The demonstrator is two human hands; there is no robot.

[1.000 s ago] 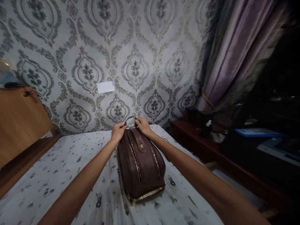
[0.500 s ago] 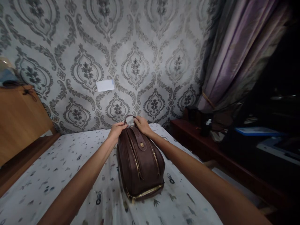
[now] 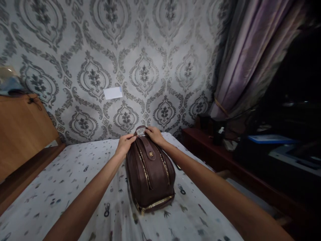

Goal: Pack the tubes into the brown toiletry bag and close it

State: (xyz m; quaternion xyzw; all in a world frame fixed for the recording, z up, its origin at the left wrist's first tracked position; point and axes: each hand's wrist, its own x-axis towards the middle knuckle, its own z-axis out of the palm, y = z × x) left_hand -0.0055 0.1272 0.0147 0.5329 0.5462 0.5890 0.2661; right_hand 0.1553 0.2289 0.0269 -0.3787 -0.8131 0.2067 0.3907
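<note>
A brown leather bag (image 3: 150, 177) with gold zippers and a snap strap lies lengthwise on a bed covered by a white patterned sheet (image 3: 57, 187). Both my arms reach over it to its far end. My left hand (image 3: 125, 143) pinches the far top edge of the bag on the left side. My right hand (image 3: 154, 134) grips the same end on the right, next to the small brown loop handle (image 3: 140, 129) that stands up between the two hands. What the fingertips hold exactly is too small to tell.
A wooden headboard (image 3: 22, 130) stands at the left. Damask wallpaper with a white card (image 3: 112, 93) taped on it is behind the bed. A purple curtain (image 3: 240, 60) hangs at the right above a dark low shelf (image 3: 225, 157) with clutter.
Both hands stay at the bag's far end with only small finger shifts. The view has wobbled slightly; the bag sits where it was.
</note>
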